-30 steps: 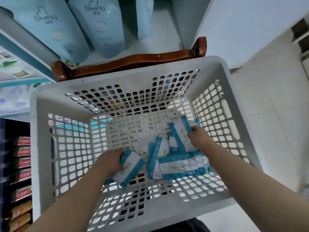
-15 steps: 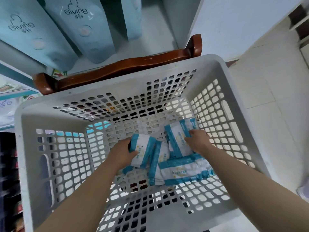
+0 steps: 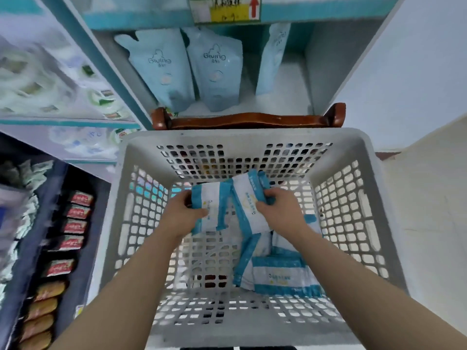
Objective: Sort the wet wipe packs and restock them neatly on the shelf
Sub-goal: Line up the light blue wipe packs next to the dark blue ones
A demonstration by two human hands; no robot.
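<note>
Two packs held: left hand [image 3: 180, 215] grasps left pack [image 3: 211, 207], right hand [image 3: 280, 214] right pack [image 3: 249, 202].

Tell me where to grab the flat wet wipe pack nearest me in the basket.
Take the wet wipe pack from above, across its two long blue edges. It lies flat, face up; the near edge looks free, while another pack crowds its left end.

Print on the loose packs [image 3: 279, 276] at the near right of the basket [image 3: 353, 147] is too smeared to read, and they overlap, so no counting them. Left hand [image 3: 185, 214] fingers mostly vanish behind the left pack [image 3: 212, 198]; right hand [image 3: 280, 210] covers the right pack [image 3: 249, 198] edge. Far-left shelf goods [image 3: 38, 72] are pure blur, and the yellow tag [image 3: 227, 10] is cut off up top.
</note>
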